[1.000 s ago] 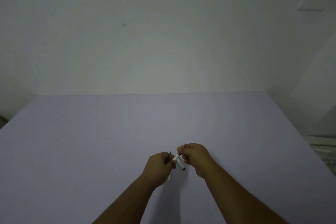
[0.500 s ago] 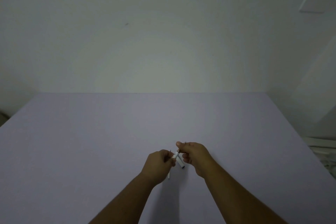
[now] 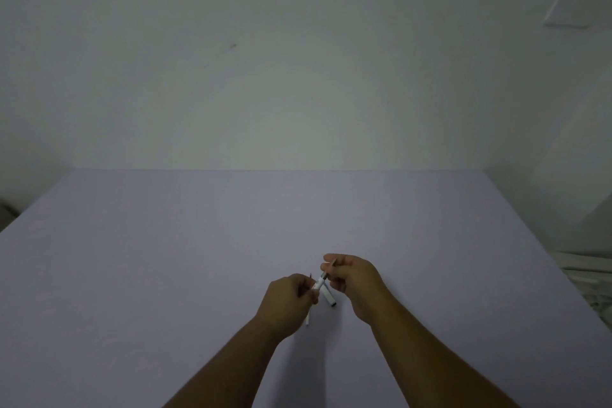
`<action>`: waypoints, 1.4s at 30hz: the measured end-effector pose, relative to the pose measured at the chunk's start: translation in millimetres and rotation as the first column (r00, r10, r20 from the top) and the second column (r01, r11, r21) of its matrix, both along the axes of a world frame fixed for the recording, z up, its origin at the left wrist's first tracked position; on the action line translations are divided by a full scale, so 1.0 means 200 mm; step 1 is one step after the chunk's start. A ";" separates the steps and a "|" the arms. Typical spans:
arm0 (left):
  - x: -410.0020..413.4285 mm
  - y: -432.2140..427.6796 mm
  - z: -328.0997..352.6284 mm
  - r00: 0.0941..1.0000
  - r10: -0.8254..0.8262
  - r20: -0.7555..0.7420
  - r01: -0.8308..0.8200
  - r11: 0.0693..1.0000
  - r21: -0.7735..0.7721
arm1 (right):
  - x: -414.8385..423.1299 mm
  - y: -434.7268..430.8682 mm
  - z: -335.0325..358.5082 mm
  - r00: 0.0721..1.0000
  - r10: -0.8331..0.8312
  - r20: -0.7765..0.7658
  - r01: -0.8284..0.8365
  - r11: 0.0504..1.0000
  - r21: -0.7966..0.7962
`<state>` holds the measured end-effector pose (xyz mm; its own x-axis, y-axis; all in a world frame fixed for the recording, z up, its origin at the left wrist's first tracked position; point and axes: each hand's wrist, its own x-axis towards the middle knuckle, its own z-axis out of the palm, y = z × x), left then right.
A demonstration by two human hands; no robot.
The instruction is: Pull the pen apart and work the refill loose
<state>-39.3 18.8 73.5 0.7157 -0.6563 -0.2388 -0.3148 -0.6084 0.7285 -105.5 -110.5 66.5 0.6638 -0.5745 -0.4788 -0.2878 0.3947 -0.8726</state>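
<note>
My left hand (image 3: 288, 302) grips a thin white pen (image 3: 318, 284) that runs through its fist, with the lower end poking out below. My right hand (image 3: 354, 278) pinches the pen's upper tip between thumb and fingers. A short white cap-like piece with a dark end (image 3: 330, 298) shows between the two hands; who holds it is unclear. Both hands hover just above a pale lilac table (image 3: 165, 258).
A plain white wall rises behind the table's far edge, with a white wall plate (image 3: 569, 14) at the upper right. White objects (image 3: 589, 278) lie beside the table's right edge. A dark item (image 3: 5, 212) sits past the left edge.
My right hand has drawn up and to the right, away from the left hand, pulling the pen's tip end out. My left hand has barely moved.
</note>
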 end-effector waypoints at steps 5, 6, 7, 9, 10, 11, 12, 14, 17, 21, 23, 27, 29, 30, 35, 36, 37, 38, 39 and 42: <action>0.00 -0.01 0.01 1.000 -0.009 0.002 0.009 1.000 0.000 | 0.00 0.01 -0.01 0.994 0.010 -0.106 -0.025 0.989 -0.146; 0.00 -0.01 0.01 1.000 -0.013 0.007 0.013 1.000 0.001 | 0.00 0.01 -0.02 0.997 0.009 -0.078 -0.018 0.992 -0.125; 0.00 -0.01 0.01 1.000 -0.016 0.013 0.016 1.000 0.003 | 0.00 0.01 -0.01 1.000 0.004 -0.027 -0.006 0.997 -0.074; 0.00 -0.01 0.01 1.000 -0.019 0.024 0.019 1.000 0.008 | 0.00 0.01 0.00 0.999 -0.011 0.035 0.010 1.000 0.019; 0.00 -0.01 0.01 0.999 -0.020 0.028 0.020 1.000 0.009 | 0.00 0.00 0.00 1.000 -0.012 0.021 0.012 1.000 0.007; 0.01 -0.01 0.01 0.999 -0.022 0.031 0.021 1.000 0.009 | 0.00 0.01 0.00 1.000 -0.011 -0.009 0.010 1.000 -0.025; 0.01 -0.01 0.01 0.999 -0.024 0.031 0.024 1.000 0.009 | 0.00 0.01 0.00 0.998 0.005 -0.057 -0.010 0.997 -0.076; 0.00 -0.01 0.01 0.999 -0.032 0.030 0.032 0.999 0.011 | 0.00 0.02 0.00 0.996 0.010 -0.090 -0.023 0.990 -0.140; 0.00 -0.01 0.02 0.999 -0.034 0.018 0.033 0.999 0.010 | 0.00 0.01 0.00 1.000 -0.010 0.024 0.012 0.998 -0.055; 0.01 -0.01 0.02 1.000 -0.021 0.001 0.021 1.000 0.008 | -0.01 0.02 0.01 1.000 0.009 -0.001 -0.009 1.000 0.005; 0.01 -0.01 0.01 1.000 -0.030 -0.006 0.030 0.999 0.014 | -0.01 0.02 0.00 0.998 0.028 -0.054 -0.031 0.997 -0.067; 0.01 0.00 0.01 0.999 -0.025 -0.047 0.025 1.000 0.008 | 0.01 -0.02 0.00 0.988 -0.149 0.041 0.150 0.988 -0.039; 0.02 0.00 0.02 0.996 -0.029 -0.086 0.027 0.999 -0.016 | 0.02 -0.03 0.01 0.989 -0.137 0.057 0.140 0.989 -0.046; 0.02 0.00 0.02 0.993 -0.031 -0.116 0.027 0.999 -0.039 | 0.02 -0.04 0.01 0.991 -0.124 0.053 0.127 0.990 -0.058; 0.02 0.00 0.01 0.978 -0.036 -0.207 0.020 0.997 -0.081 | 0.05 -0.04 0.01 0.991 -0.132 0.031 0.134 0.986 -0.096; 0.03 0.00 0.01 0.975 -0.033 -0.221 0.015 0.996 -0.084 | 0.06 -0.04 0.01 0.988 -0.149 0.043 0.152 0.983 -0.098; 0.03 0.01 0.00 0.971 -0.030 -0.235 0.009 0.996 -0.087 | 0.07 -0.06 0.01 0.981 -0.183 0.059 0.188 0.977 -0.099; 0.04 0.01 -0.01 0.968 -0.025 -0.250 0.002 0.996 -0.089 | 0.09 -0.07 0.01 0.970 -0.232 0.072 0.239 0.966 -0.104; 0.04 0.02 -0.03 0.964 -0.016 -0.265 -0.008 0.996 -0.090 | 0.10 -0.09 0.01 0.953 -0.289 0.087 0.298 0.949 -0.104; 0.06 0.04 -0.07 0.948 0.030 -0.316 -0.059 0.995 -0.081 | 0.10 -0.16 -0.02 0.893 -0.431 0.130 0.442 0.894 -0.072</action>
<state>-27.1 27.3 59.1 0.6426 -0.6544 -0.3985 -0.0355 -0.5450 0.8377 -84.8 -143.5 62.1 0.3795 -0.8582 -0.3457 -0.0078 0.3707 -0.9287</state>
